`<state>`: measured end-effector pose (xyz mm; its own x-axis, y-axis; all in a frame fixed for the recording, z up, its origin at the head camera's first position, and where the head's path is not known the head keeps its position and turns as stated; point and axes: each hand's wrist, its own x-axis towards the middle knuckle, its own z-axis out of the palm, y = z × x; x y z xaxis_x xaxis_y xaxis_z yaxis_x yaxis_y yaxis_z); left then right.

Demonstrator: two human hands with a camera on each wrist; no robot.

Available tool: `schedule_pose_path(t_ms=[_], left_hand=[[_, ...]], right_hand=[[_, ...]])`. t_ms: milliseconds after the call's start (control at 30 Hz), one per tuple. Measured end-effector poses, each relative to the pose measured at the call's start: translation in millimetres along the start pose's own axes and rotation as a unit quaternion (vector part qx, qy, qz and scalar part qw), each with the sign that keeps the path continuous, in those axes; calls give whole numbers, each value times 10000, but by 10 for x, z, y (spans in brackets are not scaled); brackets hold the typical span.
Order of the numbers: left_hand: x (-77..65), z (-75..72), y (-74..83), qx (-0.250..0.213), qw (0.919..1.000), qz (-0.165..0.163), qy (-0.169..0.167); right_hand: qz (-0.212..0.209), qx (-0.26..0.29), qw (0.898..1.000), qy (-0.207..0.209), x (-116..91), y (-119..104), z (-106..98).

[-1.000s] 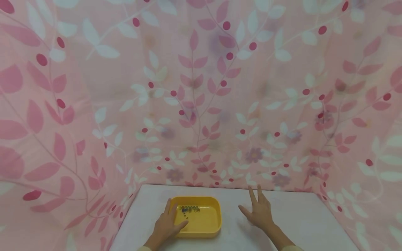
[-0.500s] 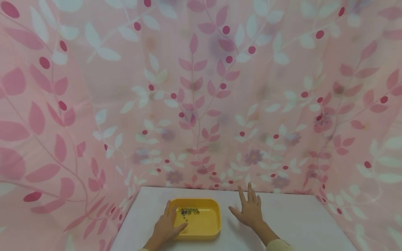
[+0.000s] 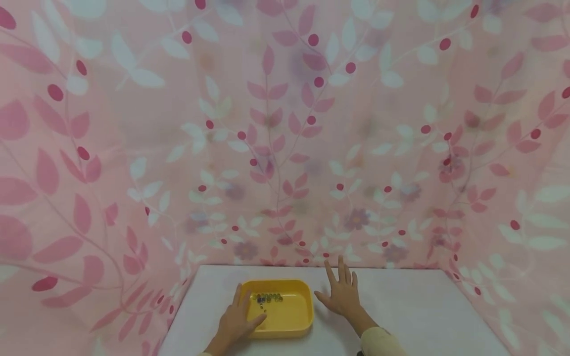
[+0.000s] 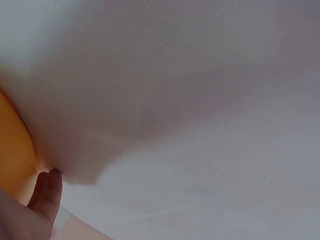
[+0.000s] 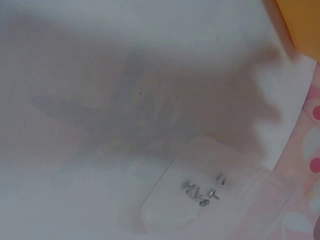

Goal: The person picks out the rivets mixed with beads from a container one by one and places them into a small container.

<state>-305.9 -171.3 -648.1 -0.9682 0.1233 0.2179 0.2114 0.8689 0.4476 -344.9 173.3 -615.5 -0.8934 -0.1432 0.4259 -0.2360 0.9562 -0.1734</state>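
Head view, left hand (image 3: 233, 321) at yellow tray (image 3: 290, 317)

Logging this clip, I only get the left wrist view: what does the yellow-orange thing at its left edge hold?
Observer: It's a yellow tray; small round glassy pieces lie in it, mostly toward the far side.

Operator: Is the right hand holding anything?

Observer: In the head view, the right hand shows nothing held, its fingers spread.

Operator: Anything else around?

Observer: The right wrist view shows a clear container with small metal pieces inside its outline.
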Motion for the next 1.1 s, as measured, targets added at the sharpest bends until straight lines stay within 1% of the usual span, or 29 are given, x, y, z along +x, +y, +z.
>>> schedule_pose_path(t_ms=[100, 233, 333, 433, 600, 733, 900, 967, 1100], left_hand=[[26, 12, -1, 11, 9999, -52, -86], [-8, 38, -10, 32, 10000, -27, -53], [-17, 34, -1, -1, 10000, 27, 7], [-21, 26, 8, 51, 10000, 44, 33], [-14, 5, 7, 139, 9998, 106, 82], [-10, -19, 8, 145, 9997, 125, 128], [-12, -42, 18, 128, 9997, 119, 145], [-15, -37, 20, 119, 9997, 127, 167], [-14, -4, 12, 84, 9996, 142, 209]], right_hand=[[-74, -88, 9999, -69, 15, -21, 34], [-133, 100, 9998, -71, -24, -95, 32], [-58, 178, 9996, -202, -11, -168, -8], [-22, 79, 9992, -399, 20, -228, -24], [-23, -68, 9985, -536, 73, -313, -25], [-47, -62, 9986, -516, 99, -375, 5], [-124, -82, 9995, -261, 104, -425, 98], [-132, -83, 9996, -216, 97, -441, 126], [-173, -13, 9995, -251, 80, -475, 167]])
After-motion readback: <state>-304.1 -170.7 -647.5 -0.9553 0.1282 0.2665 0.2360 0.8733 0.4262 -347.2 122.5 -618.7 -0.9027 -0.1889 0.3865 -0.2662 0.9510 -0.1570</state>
